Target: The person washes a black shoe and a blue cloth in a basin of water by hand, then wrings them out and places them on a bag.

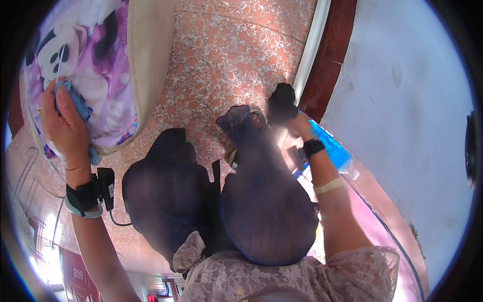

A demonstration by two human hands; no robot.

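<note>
My left hand [68, 117] pinches a piece of fuzzy blue knitted or yarn material [77, 102], with a thin metal needle [61, 62] pointing up from the fingers. It is held over a padded seat or cushion [109, 85] with a purple cartoon print and a beige border. My right hand [301, 126] reaches low beside the wall, closed around a dark bundled item [282, 104], perhaps cloth or yarn. That bundle covers most of its fingers. Just beyond the right wrist lies a bright blue container [334, 147] with a clear cap.
My knees in dark sheer trousers [264, 211] are between the hands. Below them is a red patterned floor [226, 56]. A white pipe [311, 49] runs along the dark red skirting [326, 83] of a white wall [403, 94]. Thin wire bars [24, 177] stand at the far left.
</note>
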